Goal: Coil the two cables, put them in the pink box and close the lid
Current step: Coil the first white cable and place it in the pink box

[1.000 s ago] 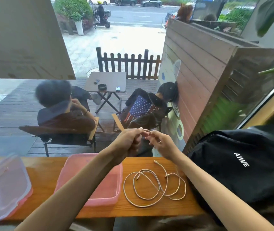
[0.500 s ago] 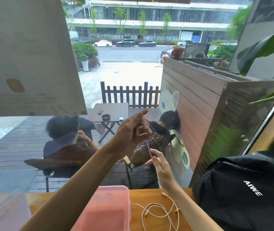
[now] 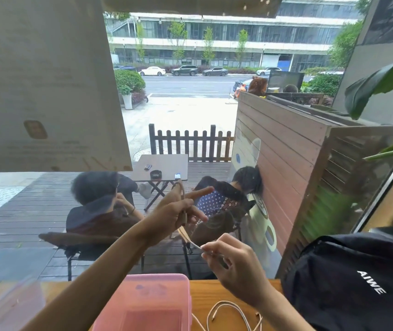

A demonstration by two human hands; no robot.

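Pinching a thin white cable, left hand and right hand apart, second white cable and open pink plastic box cut off near, clear lid blurred left.

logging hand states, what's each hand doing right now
left hand: closed on the cable, two fingers sticking out
right hand: pinching the same cable lower down

A warm orange-brown wooden surface is seen along the bottom edge, before a window. On it are set an open pink plastic box, a loose white cable just beside it, a black fabric backpack, and a blurred translucent lid at left.
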